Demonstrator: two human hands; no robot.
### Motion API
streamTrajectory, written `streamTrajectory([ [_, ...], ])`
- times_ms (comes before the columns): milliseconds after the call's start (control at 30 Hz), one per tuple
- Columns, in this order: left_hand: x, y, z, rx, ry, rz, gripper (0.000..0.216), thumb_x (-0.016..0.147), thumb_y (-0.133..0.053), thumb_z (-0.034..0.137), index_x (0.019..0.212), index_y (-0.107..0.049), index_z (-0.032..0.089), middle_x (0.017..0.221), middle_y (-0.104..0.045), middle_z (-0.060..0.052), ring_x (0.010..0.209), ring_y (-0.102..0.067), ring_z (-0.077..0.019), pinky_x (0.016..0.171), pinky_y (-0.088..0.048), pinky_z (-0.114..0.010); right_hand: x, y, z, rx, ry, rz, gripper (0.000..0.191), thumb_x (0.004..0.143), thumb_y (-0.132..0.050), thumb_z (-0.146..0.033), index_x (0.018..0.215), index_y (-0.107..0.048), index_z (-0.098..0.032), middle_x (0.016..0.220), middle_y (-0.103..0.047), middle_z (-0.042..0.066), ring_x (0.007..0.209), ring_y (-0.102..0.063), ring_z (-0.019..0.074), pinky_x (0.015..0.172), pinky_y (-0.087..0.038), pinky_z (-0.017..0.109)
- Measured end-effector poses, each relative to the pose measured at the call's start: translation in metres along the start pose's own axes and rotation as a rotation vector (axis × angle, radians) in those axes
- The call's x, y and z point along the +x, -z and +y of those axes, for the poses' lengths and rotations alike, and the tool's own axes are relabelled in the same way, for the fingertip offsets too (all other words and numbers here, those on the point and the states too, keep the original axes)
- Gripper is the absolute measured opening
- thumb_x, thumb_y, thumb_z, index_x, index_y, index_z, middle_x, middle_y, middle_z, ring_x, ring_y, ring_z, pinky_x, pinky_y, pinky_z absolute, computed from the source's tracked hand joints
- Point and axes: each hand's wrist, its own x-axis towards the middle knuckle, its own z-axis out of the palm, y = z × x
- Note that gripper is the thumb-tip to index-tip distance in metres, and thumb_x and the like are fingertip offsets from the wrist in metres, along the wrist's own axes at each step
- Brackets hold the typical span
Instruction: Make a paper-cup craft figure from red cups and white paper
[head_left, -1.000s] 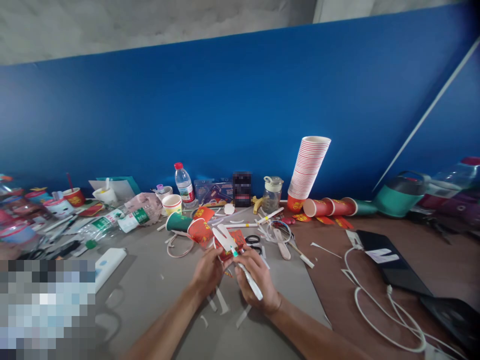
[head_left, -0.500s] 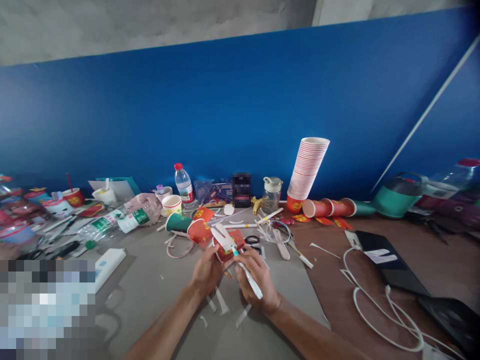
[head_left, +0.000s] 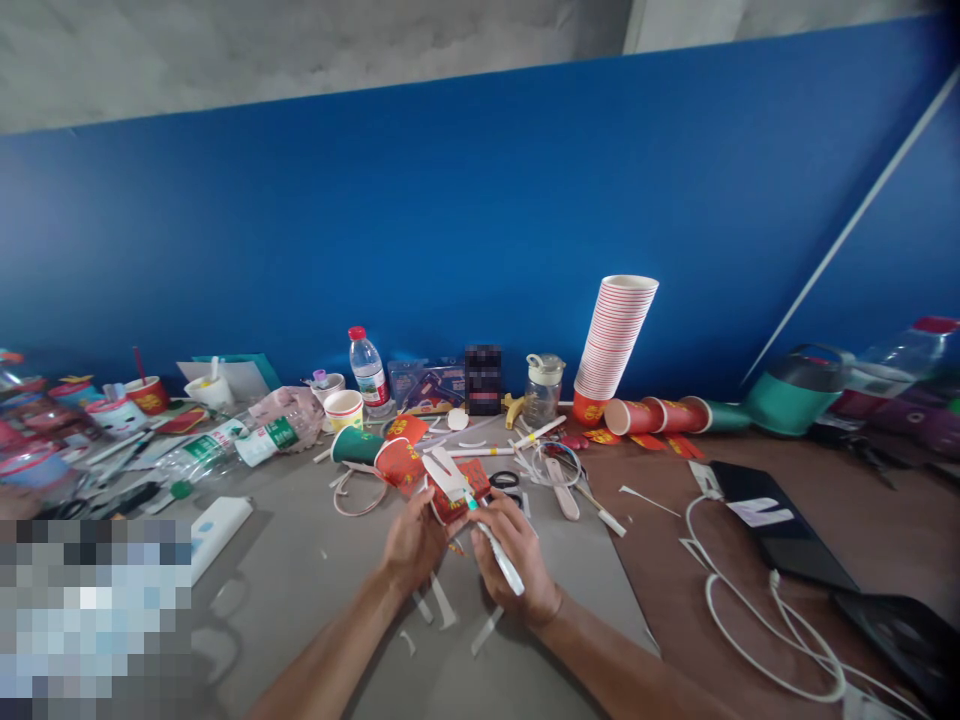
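My left hand (head_left: pixel 414 545) is closed on a piece of red printed paper cup (head_left: pixel 453 506), with a white V-shaped paper cut-out (head_left: pixel 445 470) over it. How the cut-out joins the red piece is hidden. My right hand (head_left: pixel 521 560) grips a white marker (head_left: pixel 501 556) with a teal end, which points at the lower part of the cut-out. Just beyond my hands lie a red paper cup (head_left: pixel 399 462), a green cup (head_left: pixel 352 444) and dark-handled scissors (head_left: pixel 505 480).
Paper scraps (head_left: pixel 444 605) litter the grey mat (head_left: pixel 300 620). A tall leaning stack of paper cups (head_left: pixel 616 335) stands by the blue partition (head_left: pixel 480 220). Right: a dark tablet-like device (head_left: pixel 787 545) and white cable (head_left: pixel 712 600). Left: plastic bottles (head_left: pixel 202 452) and decorated cups (head_left: pixel 116 415).
The marker and my right hand have shifted very slightly; both hands keep the same hold. Everything else looks the same.
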Motion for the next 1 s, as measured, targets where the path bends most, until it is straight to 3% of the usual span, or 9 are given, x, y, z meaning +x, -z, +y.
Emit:
streamTrajectory([
  [633, 0.0018, 0.0023, -0.0016, 0.007, -0.001, -0.021, 0.026, 0.083, -0.053, 0.023, 0.102, -0.066, 0.012, 0.090, -0.074, -0.009, 0.091, -0.067, -0.0241, 0.091, -0.046, -0.041, 0.0022, 0.0009, -0.0014, -0.044, 0.023, 0.011, 0.022, 0.083, -0.047, -0.011, 0.100, -0.056, -0.023, 0.084, -0.061, 0.005, 0.088, -0.058, 0.0214, 0.091, -0.047, 0.044],
  [867, 0.0032, 0.0040, -0.0029, 0.033, -0.009, -0.076, 0.028, 0.084, -0.052, 0.027, 0.103, -0.066, 0.012, 0.096, -0.073, -0.011, 0.092, -0.066, -0.0245, 0.087, -0.048, -0.039, 0.0042, 0.0043, -0.0060, -0.035, 0.053, -0.083, 0.023, 0.082, -0.047, -0.011, 0.096, -0.059, -0.024, 0.082, -0.062, 0.003, 0.083, -0.058, 0.0194, 0.097, -0.040, 0.046],
  [1000, 0.0021, 0.0016, -0.0024, 0.023, -0.009, -0.051, 0.027, 0.083, -0.053, 0.023, 0.104, -0.065, 0.012, 0.098, -0.073, -0.011, 0.097, -0.065, -0.0249, 0.089, -0.048, -0.039, 0.0045, 0.0043, -0.0046, -0.110, 0.040, -0.035, 0.021, 0.081, -0.049, -0.013, 0.098, -0.058, -0.023, 0.083, -0.062, 0.003, 0.082, -0.058, 0.0188, 0.097, -0.037, 0.047],
])
